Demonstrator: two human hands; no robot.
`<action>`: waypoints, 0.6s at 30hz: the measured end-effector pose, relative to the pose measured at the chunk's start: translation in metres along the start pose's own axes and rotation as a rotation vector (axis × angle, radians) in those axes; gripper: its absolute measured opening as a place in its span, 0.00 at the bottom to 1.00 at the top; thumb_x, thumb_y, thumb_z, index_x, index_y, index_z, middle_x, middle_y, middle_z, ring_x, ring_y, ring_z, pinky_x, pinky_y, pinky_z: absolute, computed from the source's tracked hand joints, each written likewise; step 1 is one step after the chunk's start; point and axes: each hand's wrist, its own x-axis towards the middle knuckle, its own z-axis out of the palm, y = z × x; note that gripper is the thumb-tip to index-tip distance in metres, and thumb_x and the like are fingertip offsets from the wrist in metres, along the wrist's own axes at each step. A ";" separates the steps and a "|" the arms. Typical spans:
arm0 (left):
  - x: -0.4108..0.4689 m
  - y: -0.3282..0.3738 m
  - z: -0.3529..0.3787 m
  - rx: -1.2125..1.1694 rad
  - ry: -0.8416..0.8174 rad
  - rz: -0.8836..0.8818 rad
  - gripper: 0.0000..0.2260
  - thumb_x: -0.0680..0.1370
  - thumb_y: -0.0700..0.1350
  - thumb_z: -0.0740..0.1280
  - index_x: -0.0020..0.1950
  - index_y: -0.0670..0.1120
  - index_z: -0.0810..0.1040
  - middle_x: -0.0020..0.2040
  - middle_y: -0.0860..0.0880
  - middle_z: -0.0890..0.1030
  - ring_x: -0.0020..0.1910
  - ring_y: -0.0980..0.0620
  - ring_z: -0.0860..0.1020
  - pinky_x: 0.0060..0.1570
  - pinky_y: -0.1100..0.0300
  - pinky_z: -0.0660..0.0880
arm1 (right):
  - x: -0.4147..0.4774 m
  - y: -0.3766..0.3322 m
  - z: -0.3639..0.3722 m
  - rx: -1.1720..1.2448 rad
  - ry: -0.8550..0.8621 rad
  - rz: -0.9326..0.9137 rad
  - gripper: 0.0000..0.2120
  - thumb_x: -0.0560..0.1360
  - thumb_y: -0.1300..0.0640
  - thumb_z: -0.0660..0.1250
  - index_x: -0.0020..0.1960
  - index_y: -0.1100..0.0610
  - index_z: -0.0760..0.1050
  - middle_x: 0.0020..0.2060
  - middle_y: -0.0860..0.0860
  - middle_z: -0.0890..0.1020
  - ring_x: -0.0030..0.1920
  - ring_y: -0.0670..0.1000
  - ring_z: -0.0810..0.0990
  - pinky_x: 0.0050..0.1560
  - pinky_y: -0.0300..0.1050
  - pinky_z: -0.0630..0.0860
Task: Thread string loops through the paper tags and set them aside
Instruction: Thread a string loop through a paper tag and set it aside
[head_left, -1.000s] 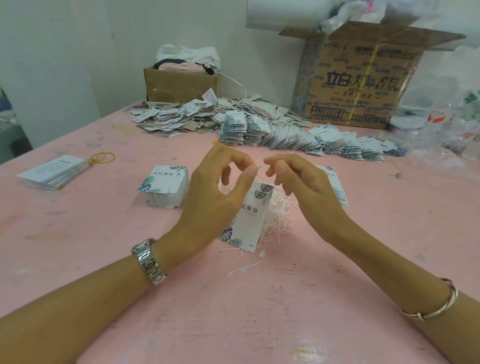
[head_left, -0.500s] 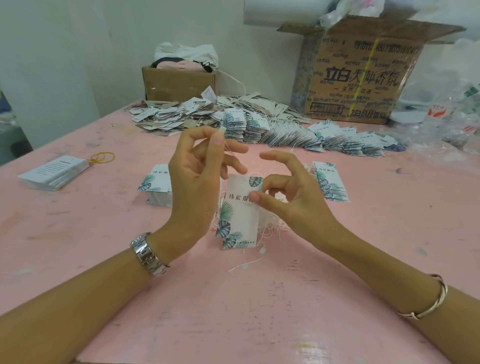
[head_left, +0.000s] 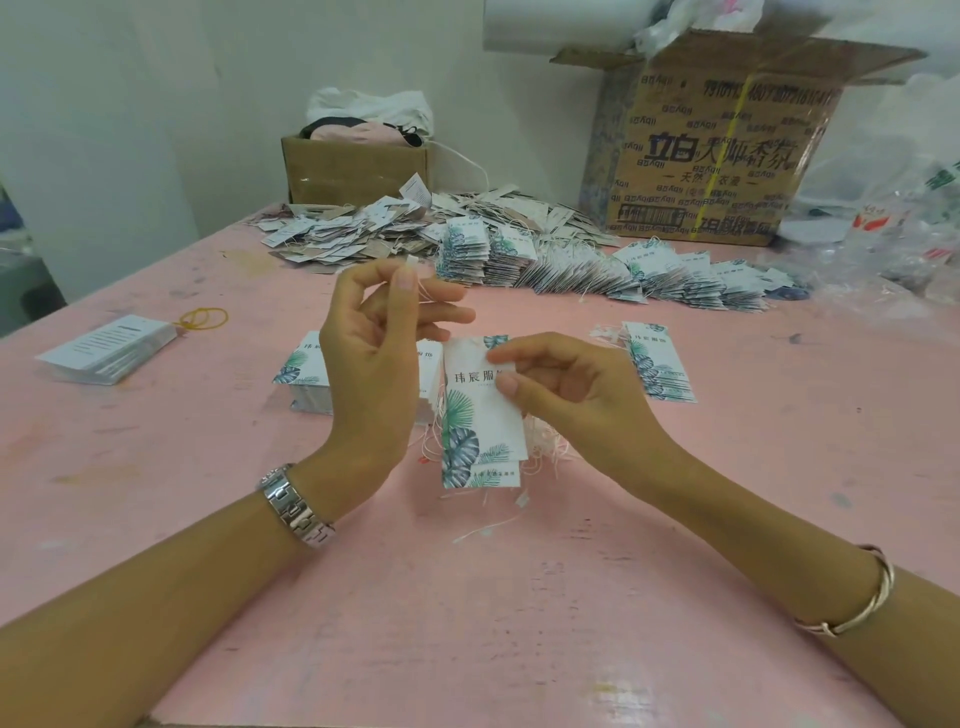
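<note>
My right hand (head_left: 566, 389) pinches the upper edge of a white paper tag (head_left: 480, 410) with a leaf print, held upright over the table's middle. A thin white string (head_left: 423, 291) runs up to my left hand (head_left: 374, 358), whose thumb and forefinger are pinched on its small white end piece above the tag. Loose string loops (head_left: 540, 447) lie tangled under and behind the tag. Behind my left hand sits a stack of unthreaded tags (head_left: 304, 371). To the right lies a small pile of tags (head_left: 657, 364).
Rows and heaps of tags (head_left: 571, 265) cover the far part of the pink table (head_left: 467, 623). Two cardboard boxes (head_left: 717, 150) stand at the back. A white card stack (head_left: 106, 348) and a yellow rubber band (head_left: 205, 318) lie at the left. Plastic bags (head_left: 893, 228) crowd the right.
My left hand has risen, drawing the string up. My right hand let go of the string tip and took the tag, which now hangs upright instead of tilted.
</note>
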 end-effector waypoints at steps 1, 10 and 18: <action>0.000 -0.001 0.000 0.004 0.005 0.012 0.03 0.84 0.43 0.59 0.52 0.46 0.71 0.43 0.49 0.85 0.40 0.47 0.85 0.38 0.61 0.77 | 0.000 0.001 -0.001 0.010 -0.008 0.009 0.10 0.75 0.67 0.69 0.55 0.59 0.80 0.44 0.60 0.82 0.44 0.52 0.81 0.49 0.46 0.80; 0.003 -0.007 -0.003 0.017 0.054 0.040 0.03 0.85 0.42 0.58 0.52 0.45 0.69 0.43 0.49 0.85 0.42 0.46 0.85 0.42 0.60 0.77 | 0.004 0.003 -0.006 0.072 0.047 0.070 0.07 0.72 0.68 0.72 0.50 0.61 0.83 0.41 0.52 0.86 0.41 0.50 0.83 0.41 0.41 0.80; 0.005 -0.008 -0.005 0.038 0.093 0.019 0.04 0.85 0.42 0.58 0.54 0.41 0.68 0.46 0.45 0.84 0.45 0.45 0.85 0.45 0.60 0.78 | 0.006 0.004 -0.013 0.102 0.016 0.093 0.08 0.69 0.61 0.75 0.47 0.56 0.86 0.43 0.53 0.87 0.44 0.48 0.84 0.46 0.37 0.78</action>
